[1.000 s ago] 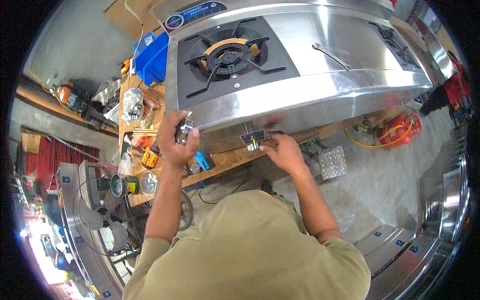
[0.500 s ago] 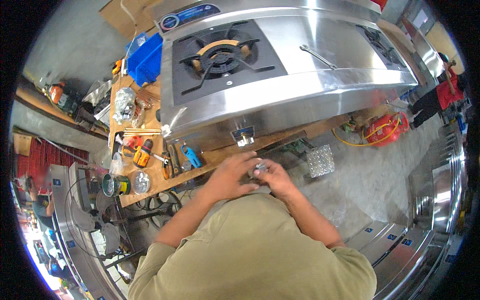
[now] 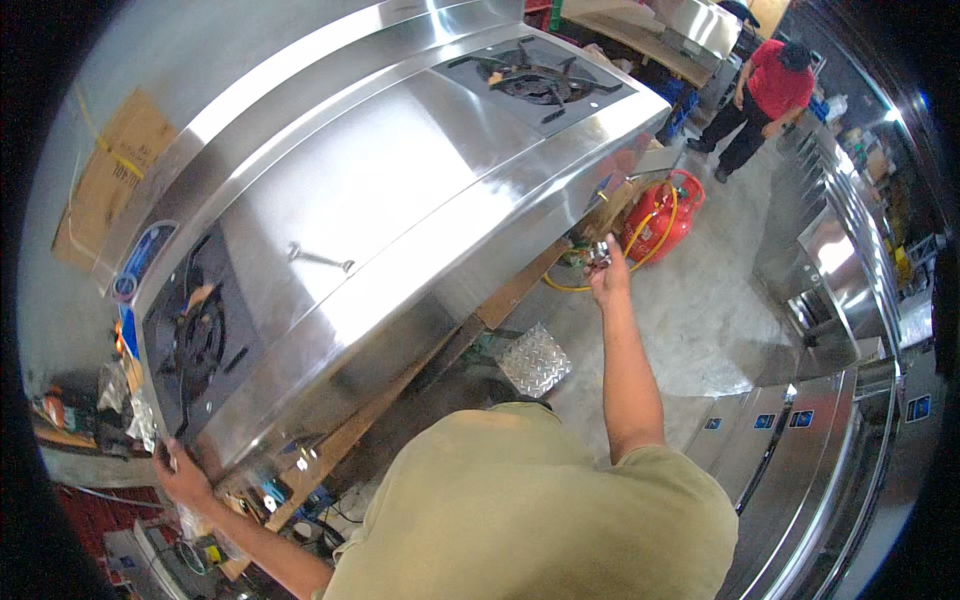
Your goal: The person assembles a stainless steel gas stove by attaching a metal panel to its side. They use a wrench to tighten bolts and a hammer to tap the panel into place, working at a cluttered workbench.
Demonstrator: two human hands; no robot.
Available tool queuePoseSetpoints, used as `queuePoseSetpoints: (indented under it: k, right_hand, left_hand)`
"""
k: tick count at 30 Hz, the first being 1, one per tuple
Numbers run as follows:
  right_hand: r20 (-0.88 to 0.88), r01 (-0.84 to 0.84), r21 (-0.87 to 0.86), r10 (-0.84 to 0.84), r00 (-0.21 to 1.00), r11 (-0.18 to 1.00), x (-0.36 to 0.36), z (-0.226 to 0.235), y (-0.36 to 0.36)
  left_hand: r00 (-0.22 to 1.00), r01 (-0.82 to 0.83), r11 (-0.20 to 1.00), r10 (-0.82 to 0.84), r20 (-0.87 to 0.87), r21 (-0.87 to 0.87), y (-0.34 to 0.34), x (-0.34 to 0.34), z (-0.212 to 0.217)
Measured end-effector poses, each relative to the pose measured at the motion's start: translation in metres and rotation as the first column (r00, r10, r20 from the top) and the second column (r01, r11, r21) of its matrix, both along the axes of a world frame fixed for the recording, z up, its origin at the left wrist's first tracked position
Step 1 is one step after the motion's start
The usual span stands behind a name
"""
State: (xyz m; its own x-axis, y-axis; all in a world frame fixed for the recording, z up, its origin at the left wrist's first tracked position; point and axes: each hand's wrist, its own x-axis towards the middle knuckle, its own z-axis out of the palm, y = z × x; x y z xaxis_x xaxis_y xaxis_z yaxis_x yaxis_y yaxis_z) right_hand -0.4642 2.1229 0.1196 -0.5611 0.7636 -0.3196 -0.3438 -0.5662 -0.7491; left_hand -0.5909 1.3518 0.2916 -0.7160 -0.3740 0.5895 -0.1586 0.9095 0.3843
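Observation:
A long stainless steel stove [image 3: 400,210] fills the view, with one gas burner [image 3: 195,340] at its left end and another burner [image 3: 535,80] at its far right end. My right hand [image 3: 606,275] reaches far to the right and holds a small shiny metal fitting [image 3: 598,255] against the stove's lower front edge. My left hand [image 3: 180,478] grips the stove's left front corner. A metal wrench [image 3: 320,258] lies on the stove's flat top between the burners.
A red gas cylinder [image 3: 668,215] with a yellow hose [image 3: 655,245] stands on the floor beyond my right hand. A checker-plate piece [image 3: 535,360] lies below the stove. A person in a red shirt [image 3: 765,95] stands at the back right. Steel cabinets [image 3: 830,400] line the right.
My head has turned to the right. My right hand went from in front of my chest out to the stove's right end. My left hand moved to the left front corner.

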Motion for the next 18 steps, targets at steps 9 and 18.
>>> queuePoseSetpoints:
  k: [9,18]
  right_hand:
    - [-0.02,0.013,0.002,-0.013,1.0,1.0,-0.059,-0.01,0.116]
    - [-0.092,0.099,-0.058,-0.104,0.99,0.993,-0.067,-0.038,0.122]
  left_hand:
    - [0.958,-0.221,0.974,0.227,0.174,-0.054,-0.056,-0.02,-0.009]
    - [0.945,-0.166,0.985,0.172,0.278,-0.047,-0.058,-0.013,0.002]
